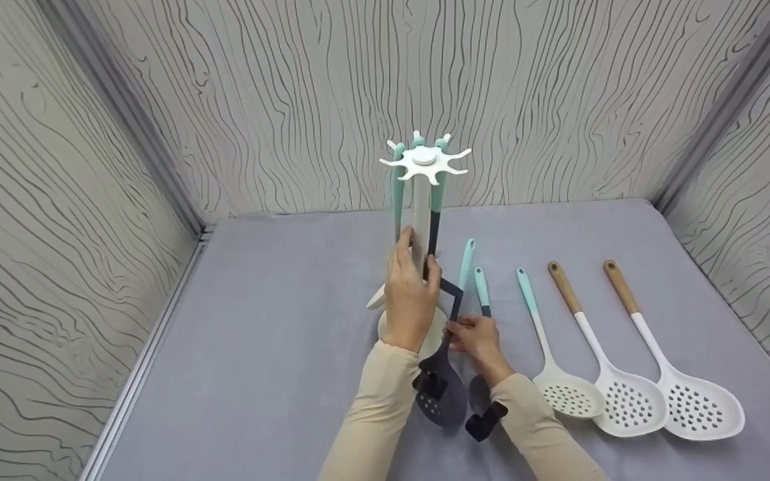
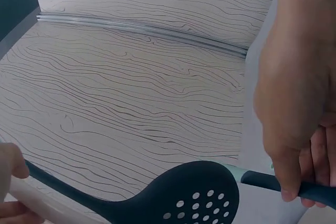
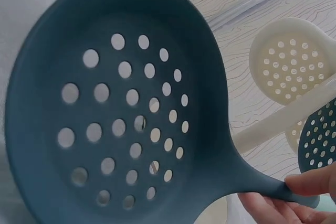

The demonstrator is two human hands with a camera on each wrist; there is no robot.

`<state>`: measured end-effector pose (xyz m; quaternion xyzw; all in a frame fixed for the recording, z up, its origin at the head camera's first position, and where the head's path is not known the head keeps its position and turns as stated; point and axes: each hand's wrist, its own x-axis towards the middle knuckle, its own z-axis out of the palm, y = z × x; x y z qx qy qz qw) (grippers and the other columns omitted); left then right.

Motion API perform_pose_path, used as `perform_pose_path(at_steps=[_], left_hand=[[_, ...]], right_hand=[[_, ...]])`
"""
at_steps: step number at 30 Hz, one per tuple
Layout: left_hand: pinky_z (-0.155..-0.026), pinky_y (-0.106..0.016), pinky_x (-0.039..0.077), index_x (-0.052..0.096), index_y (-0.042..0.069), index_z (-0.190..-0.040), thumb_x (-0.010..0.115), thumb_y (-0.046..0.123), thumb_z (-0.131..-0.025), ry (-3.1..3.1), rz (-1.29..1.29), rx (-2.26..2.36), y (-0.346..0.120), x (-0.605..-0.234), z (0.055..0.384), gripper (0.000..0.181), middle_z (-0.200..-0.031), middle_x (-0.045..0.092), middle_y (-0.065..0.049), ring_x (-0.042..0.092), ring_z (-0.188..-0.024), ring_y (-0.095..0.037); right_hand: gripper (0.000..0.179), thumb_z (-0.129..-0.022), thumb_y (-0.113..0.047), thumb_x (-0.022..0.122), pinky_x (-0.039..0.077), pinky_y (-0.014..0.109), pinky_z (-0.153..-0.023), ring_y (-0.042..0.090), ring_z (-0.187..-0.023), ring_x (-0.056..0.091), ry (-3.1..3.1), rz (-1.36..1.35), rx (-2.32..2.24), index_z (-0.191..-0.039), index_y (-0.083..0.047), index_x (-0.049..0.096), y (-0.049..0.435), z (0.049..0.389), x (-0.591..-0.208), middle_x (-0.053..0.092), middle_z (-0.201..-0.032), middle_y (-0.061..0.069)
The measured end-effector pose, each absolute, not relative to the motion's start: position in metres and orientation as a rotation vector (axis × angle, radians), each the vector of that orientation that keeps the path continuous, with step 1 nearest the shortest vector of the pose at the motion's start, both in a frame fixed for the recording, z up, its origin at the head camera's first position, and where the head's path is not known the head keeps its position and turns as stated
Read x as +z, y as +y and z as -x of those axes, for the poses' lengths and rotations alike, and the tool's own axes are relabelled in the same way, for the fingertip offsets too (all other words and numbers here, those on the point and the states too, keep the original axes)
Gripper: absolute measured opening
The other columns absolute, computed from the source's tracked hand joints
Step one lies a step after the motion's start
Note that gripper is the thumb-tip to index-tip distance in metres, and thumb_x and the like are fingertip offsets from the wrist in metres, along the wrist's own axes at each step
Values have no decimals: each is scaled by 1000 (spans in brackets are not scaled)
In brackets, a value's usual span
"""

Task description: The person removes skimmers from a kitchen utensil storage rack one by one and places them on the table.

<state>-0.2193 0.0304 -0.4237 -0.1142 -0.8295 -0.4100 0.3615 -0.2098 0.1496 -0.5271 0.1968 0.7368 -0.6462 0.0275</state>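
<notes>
A white utensil stand (image 1: 424, 160) with a star of hooks on top stands near the middle of the table. Utensils with mint handles hang from it, among them a cream skimmer (image 3: 291, 61) and a dark skimmer (image 3: 320, 140). My left hand (image 1: 412, 300) grips the stand's post partway down, the thumb beside a hanging dark neck. To the right of the base, my right hand (image 1: 477, 339) pinches another dark skimmer (image 3: 126, 103) by its neck. That skimmer's perforated bowl points toward me and its mint handle points away. My left arm partly covers the base.
Beside my right hand lies a utensil with a mint and dark handle (image 1: 482, 287), mostly hidden by that arm. Farther right lie a mint-handled skimmer (image 1: 569, 401) and two wooden-handled white skimmers (image 1: 632, 407) (image 1: 702, 411). Patterned panels (image 1: 291, 100) wall the table (image 1: 258, 367).
</notes>
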Motion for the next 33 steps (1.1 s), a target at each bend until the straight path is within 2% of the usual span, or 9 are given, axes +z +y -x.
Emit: perform_pose_path(at_steps=[3,8,12,15,23,33], left_hand=[[-92,-37,58,43,-5,-136,53,11,-96,-2175,300,-1113,29,-428,223,45,-125,61,-22,64,-114,-30],[-89,-36,58,47,-10,-132,47,9,-100,-2188,377,-1192,25,-433,229,37,-114,64,-22,66,-107,-30],[-86,-35,58,50,-11,-128,48,9,-99,-2193,396,-1214,20,-436,231,36,-106,66,-20,67,-100,-29],[-83,-35,59,52,-10,-128,48,9,-99,-2196,392,-1223,18,-437,231,35,-102,67,-19,67,-96,-29],[-79,-35,60,53,-8,-124,48,7,-98,-2177,402,-1242,16,-435,232,31,-98,67,-20,68,-91,-29],[-78,-38,59,55,-7,-123,50,9,-97,-2195,391,-1228,18,-435,234,30,-94,68,-18,68,-89,-30]], right_hand=[[25,-88,-2,62,58,22,-55,7,-58,65,2297,-599,-1944,-106,15,62,149,211,-526,74,-75,10],[21,-88,-3,63,60,26,-58,8,-57,66,2326,-580,-1837,-101,13,65,149,214,-526,73,-71,7],[19,-88,-3,63,62,29,-62,9,-59,66,2352,-526,-1756,-99,12,66,149,218,-525,73,-75,12],[18,-87,-3,63,61,28,-60,9,-58,64,2381,-490,-1691,-96,12,66,148,221,-525,73,-75,14],[14,-84,-4,67,57,23,-50,8,-48,60,2441,-461,-1586,-86,9,67,139,233,-522,68,-63,6],[15,-78,-4,70,60,29,-53,10,-49,61,2463,-472,-1550,-85,9,70,133,246,-523,67,-60,6]])
